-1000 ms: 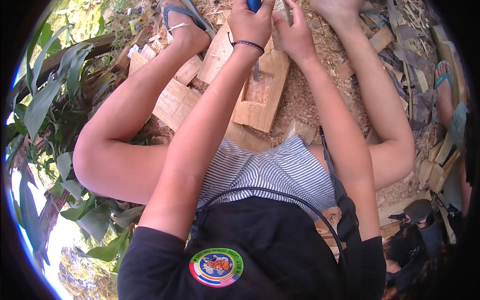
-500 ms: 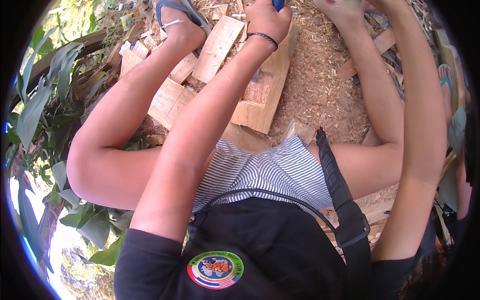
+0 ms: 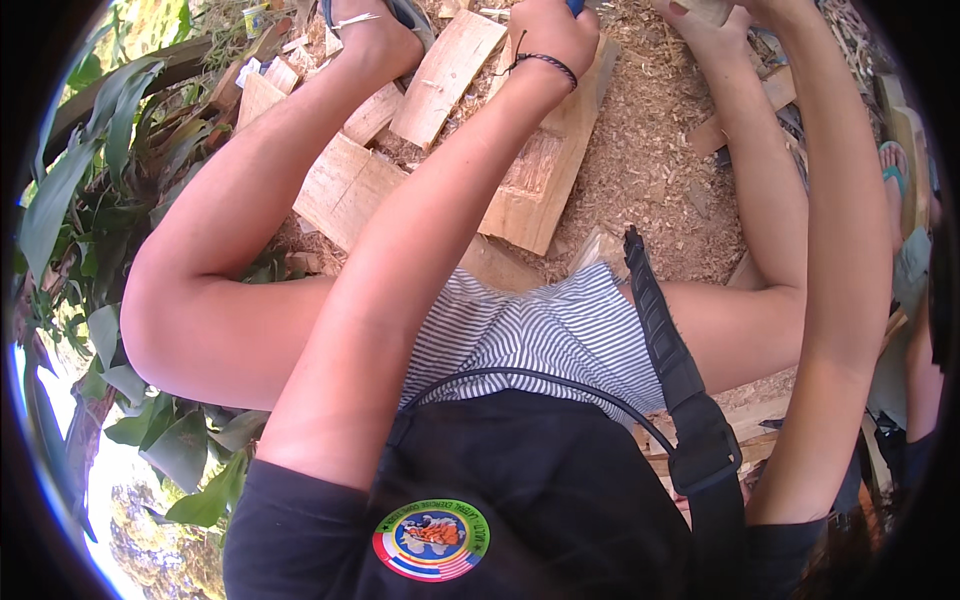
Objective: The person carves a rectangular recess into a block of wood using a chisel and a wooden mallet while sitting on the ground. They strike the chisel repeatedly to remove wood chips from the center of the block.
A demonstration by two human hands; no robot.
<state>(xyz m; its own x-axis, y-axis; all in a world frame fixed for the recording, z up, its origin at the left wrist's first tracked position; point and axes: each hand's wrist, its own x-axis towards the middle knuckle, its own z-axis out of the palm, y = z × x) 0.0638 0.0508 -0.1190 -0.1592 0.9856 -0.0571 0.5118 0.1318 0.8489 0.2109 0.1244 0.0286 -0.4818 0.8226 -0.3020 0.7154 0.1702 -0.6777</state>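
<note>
My left hand [image 3: 556,38], with a dark braided band on its wrist, is closed around a blue handle [image 3: 576,6]. The rest of that tool is cut off by the upper edge. Under and beside this hand lies a thick wooden block [image 3: 545,205] with a rough, cut-out recess in its face. My right forearm [image 3: 845,180] reaches up to the top edge, where the right hand [image 3: 765,4] is almost wholly cut off and its fingers cannot be made out. A pale piece [image 3: 708,10] shows near it, by my right foot; its kind is unclear.
Flat wood offcuts [image 3: 447,80] and a larger board [image 3: 350,190] lie between my legs, on ground covered with wood shavings [image 3: 665,170]. Leafy plants [image 3: 110,120] crowd the left. Another person's sandalled foot [image 3: 893,170] is at the far right.
My left hand with the blue handle sits slightly farther right and higher in the picture. The whole view has shifted a little, and a pale piece now shows by the right foot.
</note>
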